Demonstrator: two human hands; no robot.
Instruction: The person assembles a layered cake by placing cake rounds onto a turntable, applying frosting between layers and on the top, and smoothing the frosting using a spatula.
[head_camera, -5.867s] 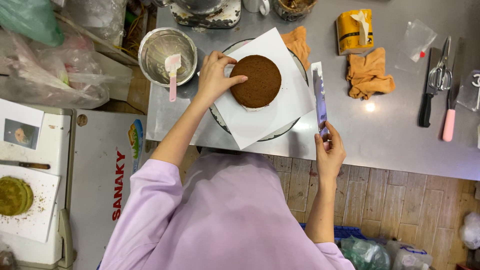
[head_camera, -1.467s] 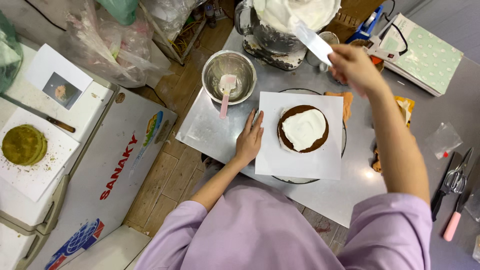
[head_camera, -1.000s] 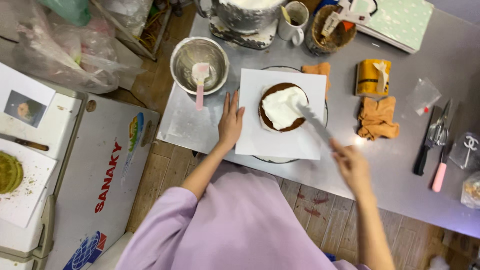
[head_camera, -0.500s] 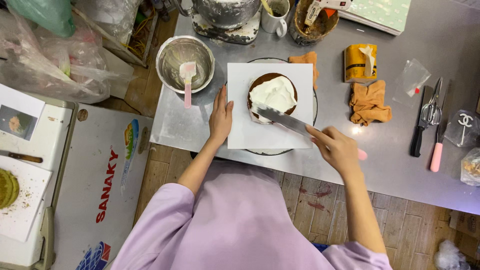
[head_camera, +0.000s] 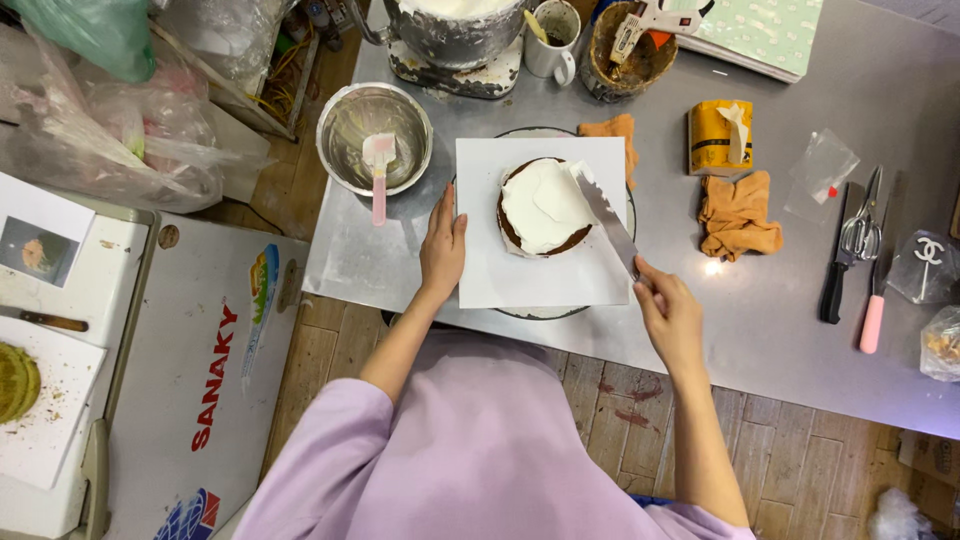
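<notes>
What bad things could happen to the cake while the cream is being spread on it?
The cream covers only part of the brown cake, so the spreading knife in the right hand might scrape crumbs into it. The left hand rests on the edge of the white board; if it slips, the board could slide on the round stand. Cream could also get pushed over the cake's edge onto the board.

A grey steel worktable (head_camera: 800, 330) is filling the frame's upper right, bearing a round steel bowl (head_camera: 375, 135), crumpled orange cloth (head_camera: 738, 215) and black-handled knife (head_camera: 834, 275).
</notes>
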